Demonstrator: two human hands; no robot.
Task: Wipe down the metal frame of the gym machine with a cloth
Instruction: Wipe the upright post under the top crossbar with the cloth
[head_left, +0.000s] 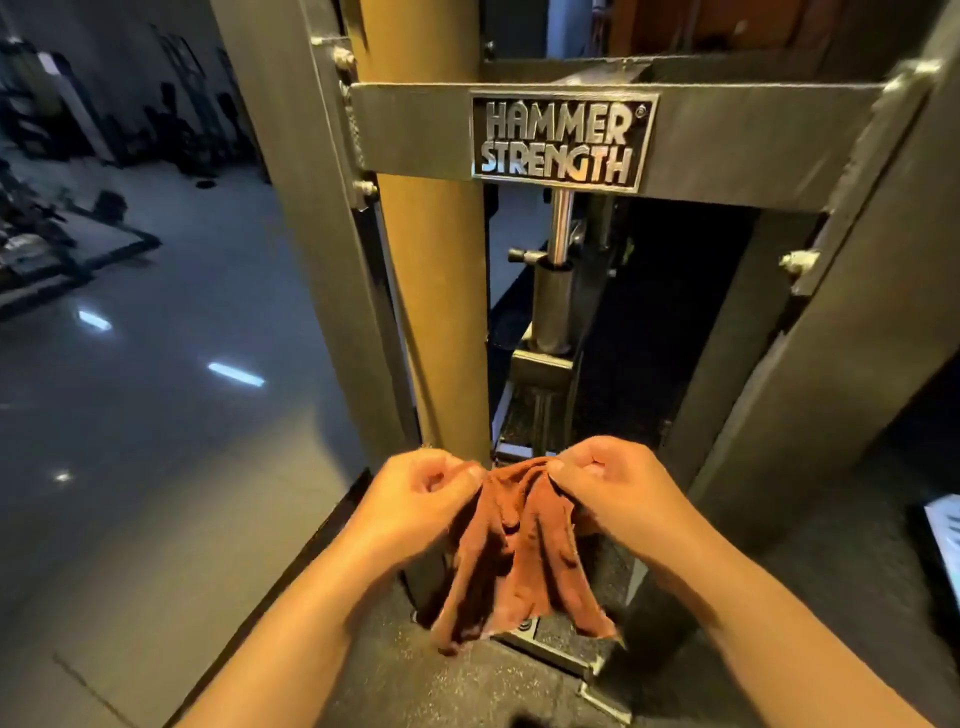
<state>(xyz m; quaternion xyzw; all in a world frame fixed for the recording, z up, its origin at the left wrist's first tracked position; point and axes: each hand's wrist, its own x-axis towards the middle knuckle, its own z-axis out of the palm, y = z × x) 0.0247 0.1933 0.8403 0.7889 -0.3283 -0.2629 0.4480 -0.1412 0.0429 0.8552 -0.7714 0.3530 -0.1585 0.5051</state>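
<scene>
A rust-brown cloth (519, 561) hangs crumpled in front of me, low in the head view. My left hand (421, 499) pinches its top left edge and my right hand (613, 488) pinches its top right edge, fingers curled. Behind the cloth rises the grey metal frame of the gym machine (779, 140), with a crossbar bearing a "Hammer Strength" badge (563, 140). A yellow upright tube (431, 260) stands just beyond my left hand. The cloth touches no part of the frame.
A chrome adjustment post with a pull pin (556, 270) stands inside the frame. Grey side uprights (306, 208) flank the opening. Dark rubber matting (415, 675) lies under the machine, glossy tiled floor (156, 441) to the left, other gym equipment (52, 218) far left.
</scene>
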